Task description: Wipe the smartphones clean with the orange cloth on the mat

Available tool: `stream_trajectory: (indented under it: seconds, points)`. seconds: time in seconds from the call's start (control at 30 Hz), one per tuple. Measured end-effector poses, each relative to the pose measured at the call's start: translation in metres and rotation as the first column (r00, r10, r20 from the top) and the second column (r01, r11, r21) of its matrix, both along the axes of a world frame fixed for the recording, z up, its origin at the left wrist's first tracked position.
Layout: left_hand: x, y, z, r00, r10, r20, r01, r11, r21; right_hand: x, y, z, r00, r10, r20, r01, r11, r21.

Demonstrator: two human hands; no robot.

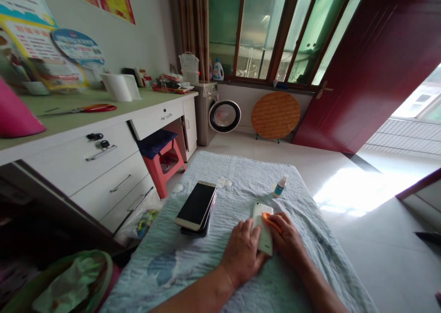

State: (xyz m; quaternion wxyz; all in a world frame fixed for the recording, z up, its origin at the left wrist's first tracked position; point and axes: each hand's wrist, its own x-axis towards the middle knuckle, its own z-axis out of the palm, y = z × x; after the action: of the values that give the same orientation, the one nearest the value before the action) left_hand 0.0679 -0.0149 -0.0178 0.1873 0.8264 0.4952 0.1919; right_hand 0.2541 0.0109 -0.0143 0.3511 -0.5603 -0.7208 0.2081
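A white smartphone (264,240) lies back side up on the cloth-covered table (193,276). My left hand (243,248) grips its left edge and lower end, the fingers bent over it. Pressed to the upper right of the phone's back is an orange cloth (270,222), bunched under the closed fingers of my right hand (287,237). A small spray bottle (280,187) with a blue label and white cap stands just beyond my right hand. To the left sits a stack of phones (198,205), the top one gold-rimmed with a dark screen facing up.
A white desk with drawers (103,166) runs along the left, with a red stool (161,159) beneath it. At lower left stands a lined bin (103,276). A washing machine (206,113) with its door open and a folded round table (275,115) are at the back.
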Motion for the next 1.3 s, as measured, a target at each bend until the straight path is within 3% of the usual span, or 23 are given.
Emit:
stream_trajectory:
  seconds: [0.23,0.33,0.43,0.57,0.67,0.77,0.87,0.97,1.17,1.3]
  points:
    - [-0.001,-0.002,0.009,0.999,0.016,0.039,-0.014,0.999,-0.051,-0.004,0.005,0.000,0.999,-0.039,0.032,0.039,0.999,0.001]
    - [-0.009,0.001,0.020,0.997,-0.046,0.058,0.054,0.988,-0.145,-0.010,0.009,0.004,0.989,-0.124,0.080,0.127,0.991,-0.039]
    - [-0.019,0.004,0.027,0.987,-0.064,0.150,0.097,0.969,-0.226,-0.016,0.012,0.010,0.979,-0.164,0.121,0.175,0.981,-0.086]
    - [-0.028,0.001,0.022,0.957,0.005,0.292,0.075,0.962,-0.262,-0.028,0.008,0.008,0.980,-0.182,0.079,0.188,0.979,-0.072]
    - [-0.031,-0.006,0.015,0.949,0.064,0.309,0.006,0.975,-0.222,-0.039,-0.002,0.000,0.982,-0.187,0.021,0.187,0.982,-0.011]
    - [-0.033,-0.011,0.012,0.973,0.066,0.221,-0.054,0.997,-0.061,-0.047,-0.012,-0.003,0.997,-0.077,0.030,0.075,0.995,0.060]
    - [-0.034,-0.011,0.013,0.991,-0.024,0.129,0.017,0.999,0.051,-0.049,-0.015,-0.001,0.993,0.036,0.117,-0.047,0.995,0.094]
    - [-0.033,-0.010,0.014,0.996,-0.050,0.075,0.046,0.997,0.055,-0.046,-0.009,0.001,0.985,0.051,0.163,-0.068,0.992,0.105]
    - [-0.033,-0.010,0.014,0.998,-0.026,0.050,0.024,0.999,0.041,-0.035,0.010,-0.005,0.988,-0.097,0.121,0.082,0.989,0.122]
    - [-0.034,-0.010,0.016,0.997,-0.013,0.082,0.010,0.999,0.042,-0.039,0.004,0.001,0.985,0.004,0.172,-0.018,0.997,0.080]
